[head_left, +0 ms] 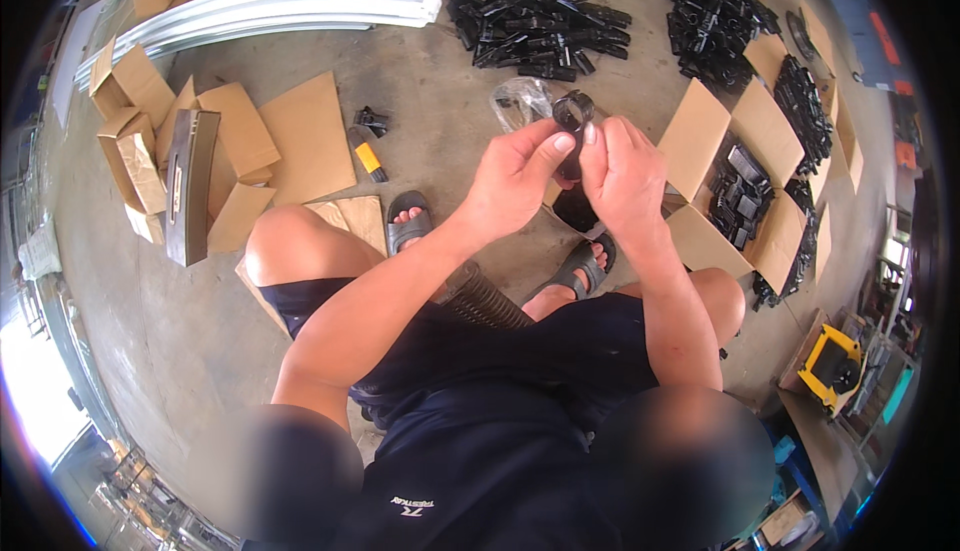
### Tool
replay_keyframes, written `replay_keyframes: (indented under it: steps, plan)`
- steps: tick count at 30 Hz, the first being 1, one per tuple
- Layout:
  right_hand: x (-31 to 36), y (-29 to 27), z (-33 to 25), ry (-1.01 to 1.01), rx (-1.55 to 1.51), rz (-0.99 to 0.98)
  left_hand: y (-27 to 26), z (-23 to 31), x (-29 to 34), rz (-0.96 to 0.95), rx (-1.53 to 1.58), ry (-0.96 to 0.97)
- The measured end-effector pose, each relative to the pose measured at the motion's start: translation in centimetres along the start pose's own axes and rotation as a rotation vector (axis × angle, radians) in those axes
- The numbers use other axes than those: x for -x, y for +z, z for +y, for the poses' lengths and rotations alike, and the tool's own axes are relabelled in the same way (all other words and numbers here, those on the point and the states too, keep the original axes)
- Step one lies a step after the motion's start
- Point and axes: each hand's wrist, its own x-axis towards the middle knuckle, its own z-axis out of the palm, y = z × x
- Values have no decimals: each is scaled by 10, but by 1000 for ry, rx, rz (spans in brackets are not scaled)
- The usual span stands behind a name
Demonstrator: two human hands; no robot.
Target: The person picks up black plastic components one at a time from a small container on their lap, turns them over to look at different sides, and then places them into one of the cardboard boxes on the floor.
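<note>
In front of me, both hands meet on a small black part with a round ring at its upper end (573, 108). My left hand (518, 179) is closed on it, with the thumb pressed along its side. My right hand (625, 173) grips it from the other side, thumb upright next to the ring. Fingers hide the lower portion of the part. Just beyond my left hand lies a clear plastic bag (518, 101). Below the hands, between my feet, is a dark heap (576, 209), partly covered, whose contents I cannot make out.
An open cardboard box (690, 141) of black parts stands at right. Black parts form two piles (535, 26) (712, 26) farther off. Flattened cardboard (310, 141) and a yellow-and-black tool (367, 156) lie left. Long white metal profiles (280, 1) stretch behind. A black coiled spring (485, 296) is between my legs.
</note>
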Motion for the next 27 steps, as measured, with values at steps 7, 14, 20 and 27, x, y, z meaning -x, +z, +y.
replay_keyframes:
  steps: [7, 14, 20, 27]
  plan:
    - [-2, 4, 13, 241, 8, -236, -66, -63, -20, 336, -31, -377]
    - [4, -13, 9, 225, -18, -318, -171, -112, -28, 999, -120, -357]
    - [-34, -125, 22, 562, -81, -501, -158, -103, -29, 581, -453, -347]
    - [58, -195, 212, 918, -20, -187, -162, -110, -14, 190, -1319, -706]
